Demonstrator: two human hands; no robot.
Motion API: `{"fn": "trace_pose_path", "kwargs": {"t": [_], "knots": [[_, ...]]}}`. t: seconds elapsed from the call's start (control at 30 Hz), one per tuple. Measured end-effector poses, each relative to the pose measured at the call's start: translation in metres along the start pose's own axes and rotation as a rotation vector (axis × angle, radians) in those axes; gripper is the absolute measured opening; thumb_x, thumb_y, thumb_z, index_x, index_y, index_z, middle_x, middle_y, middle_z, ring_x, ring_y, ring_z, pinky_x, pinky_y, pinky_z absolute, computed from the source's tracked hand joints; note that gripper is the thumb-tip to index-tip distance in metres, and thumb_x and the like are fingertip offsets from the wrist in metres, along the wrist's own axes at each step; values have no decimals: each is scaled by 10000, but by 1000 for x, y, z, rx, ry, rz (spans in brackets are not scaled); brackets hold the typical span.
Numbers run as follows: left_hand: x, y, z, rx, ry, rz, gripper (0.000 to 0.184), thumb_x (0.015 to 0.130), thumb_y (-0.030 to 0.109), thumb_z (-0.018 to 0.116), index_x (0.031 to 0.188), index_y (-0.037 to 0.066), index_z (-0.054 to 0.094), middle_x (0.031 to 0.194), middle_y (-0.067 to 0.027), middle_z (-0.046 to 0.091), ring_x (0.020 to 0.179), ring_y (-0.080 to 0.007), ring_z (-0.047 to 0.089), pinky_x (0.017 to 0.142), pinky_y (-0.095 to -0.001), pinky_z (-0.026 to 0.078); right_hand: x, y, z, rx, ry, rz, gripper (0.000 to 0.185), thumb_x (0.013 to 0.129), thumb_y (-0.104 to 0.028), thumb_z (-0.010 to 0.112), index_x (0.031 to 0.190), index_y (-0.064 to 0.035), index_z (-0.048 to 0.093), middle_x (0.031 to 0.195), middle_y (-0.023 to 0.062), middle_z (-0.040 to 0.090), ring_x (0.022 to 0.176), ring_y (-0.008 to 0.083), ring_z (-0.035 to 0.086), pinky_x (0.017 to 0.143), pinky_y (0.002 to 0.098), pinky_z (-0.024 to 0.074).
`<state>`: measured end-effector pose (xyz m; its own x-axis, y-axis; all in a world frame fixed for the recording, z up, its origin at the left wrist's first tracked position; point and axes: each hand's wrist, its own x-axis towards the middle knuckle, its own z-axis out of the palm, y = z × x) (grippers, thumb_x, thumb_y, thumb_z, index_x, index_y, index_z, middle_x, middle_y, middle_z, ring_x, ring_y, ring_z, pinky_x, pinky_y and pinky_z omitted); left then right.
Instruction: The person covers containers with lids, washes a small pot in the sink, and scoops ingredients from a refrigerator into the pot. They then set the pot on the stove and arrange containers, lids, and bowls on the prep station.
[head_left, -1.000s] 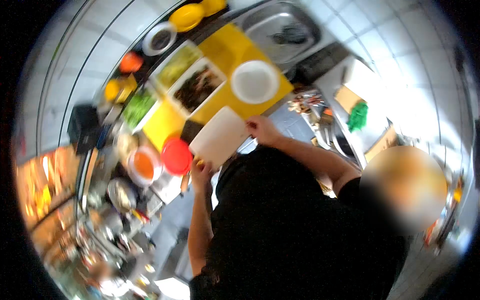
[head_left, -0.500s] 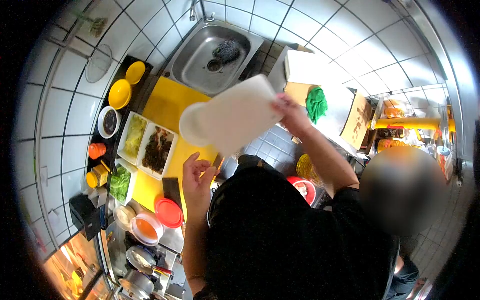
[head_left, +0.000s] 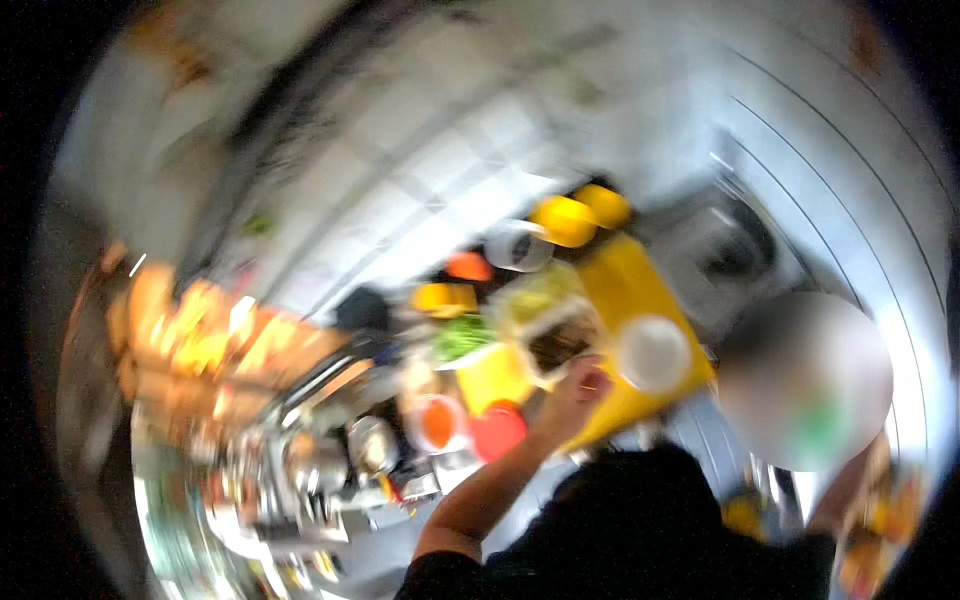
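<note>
Motion smears this view. My left hand [head_left: 578,392] is over the near edge of the yellow board [head_left: 625,270], just below a white tray of dark brown food [head_left: 560,345]. Its fingers are too blurred to read, and no held thing shows. To its right a round white bowl [head_left: 652,355] rests on the board. My right forearm [head_left: 848,488] reaches up at the far right, with the hand hidden behind a blurred disc. A green patch [head_left: 818,425] shows faintly through that disc. The white flat piece held earlier cannot be made out.
Yellow bowls [head_left: 566,221] and a clear container [head_left: 518,245] line the wall side. A metal sink [head_left: 720,250] lies beyond the board. Leafy greens [head_left: 463,338], a red lid [head_left: 497,432] and a tub of orange contents [head_left: 438,424] stand left, with pans [head_left: 373,445] farther off.
The view has swung left, so the counter appears farther right. My right arm has moved away from the board, and the white flat piece is out of sight. The white bowl is now uncovered.
</note>
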<state>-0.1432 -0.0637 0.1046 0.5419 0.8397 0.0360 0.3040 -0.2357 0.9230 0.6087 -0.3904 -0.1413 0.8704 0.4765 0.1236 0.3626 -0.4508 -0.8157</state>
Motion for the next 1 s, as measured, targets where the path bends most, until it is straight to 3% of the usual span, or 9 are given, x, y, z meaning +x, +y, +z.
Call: {"fn": "trace_pose_path", "kwargs": {"t": [0.23, 0.27, 0.3, 0.37, 0.47, 0.5, 0.67, 0.83, 1.0], "knots": [[14, 167, -190, 580, 865, 251, 257, 987, 76, 641, 1238, 19, 641, 1129, -105, 690, 971, -166, 667, 845, -304, 551, 1, -72, 9, -574, 667, -361, 569, 882, -532, 729, 1129, -25, 659, 1066, 183, 651, 961, 356, 634, 877, 483, 537], [17, 191, -234, 925, 1109, 656, 285, 899, 10, 690, 1178, 12, 631, 1025, -95, 693, 864, -185, 668, 793, -329, 538, 4, -86, 17, -551, 676, -371, 569, 882, -532, 729, 1129, -25, 659, 1066, 183, 651, 961, 356, 634, 877, 483, 537], [6, 229, -275, 1140, 1226, 715, 229, 923, 7, 667, 1150, 9, 640, 987, -88, 693, 869, -168, 665, 756, -305, 534, 6, -102, 26, -569, 667, -417, 543, 901, -499, 711, 1172, -33, 640, 1119, 181, 632, 1016, 354, 612, 914, 479, 518], [1, 278, -354, 826, 1452, 793, 192, 967, 57, 640, 1150, 35, 694, 993, -99, 697, 898, -193, 669, 835, -313, 537, 7, -129, 45, -612, 649, -497, 503, 941, -431, 675, 1260, -50, 601, 1226, 177, 594, 1125, 349, 567, 989, 472, 479], [-6, 326, -465, 1221, 1417, 685, 308, 954, 91, 593, 1244, 47, 687, 1126, -165, 713, 983, -276, 702, 884, -370, 550, 5, -146, 58, -747, 499, -565, 491, 1034, -263, 585, 1485, -87, 498, 1499, 164, 499, 1399, 345, 453, 1176, 461, 379], [-8, 329, -491, 1300, 1338, 554, 328, 941, 100, 588, 1250, 54, 685, 1137, -170, 712, 998, -288, 701, 895, -376, 548, -17, -195, 76, -253, 558, -466, 463, 1044, -255, 570, 1469, -79, 513, 1534, 166, 462, 1406, 350, 446, 1168, 456, 387], [-15, 340, -548, 1434, 952, 31, 405, 881, 160, 575, 1265, 86, 683, 1159, -189, 717, 1053, -321, 697, 932, -386, 537, -100, -316, 108, -133, 382, -488, 490, 1058, -276, 559, 1456, 3, 496, 1495, 183, 511, 1382, 311, 482, 1133, 408, 393], [-1, 350, -558, 1423, 888, 265, 295, 1010, 235, 547, 1181, 55, 707, 1098, -180, 733, 1033, -338, 695, 910, -387, 538, -140, -328, 124, -151, 286, -594, 515, 1054, -243, 566, 1489, 6, 447, 1479, 199, 510, 1383, 331, 466, 1174, 422, 330], [17, 359, -565, 1484, 606, 166, 353, 1019, 303, 557, 1279, 87, 662, 1229, -175, 693, 1104, -275, 687, 976, -381, 531, -173, -356, 137, -19, 168, -540, 572, 1059, -234, 553, 1549, -14, 353, 1515, 178, 474, 1409, 321, 434, 1185, 418, 297]]}}
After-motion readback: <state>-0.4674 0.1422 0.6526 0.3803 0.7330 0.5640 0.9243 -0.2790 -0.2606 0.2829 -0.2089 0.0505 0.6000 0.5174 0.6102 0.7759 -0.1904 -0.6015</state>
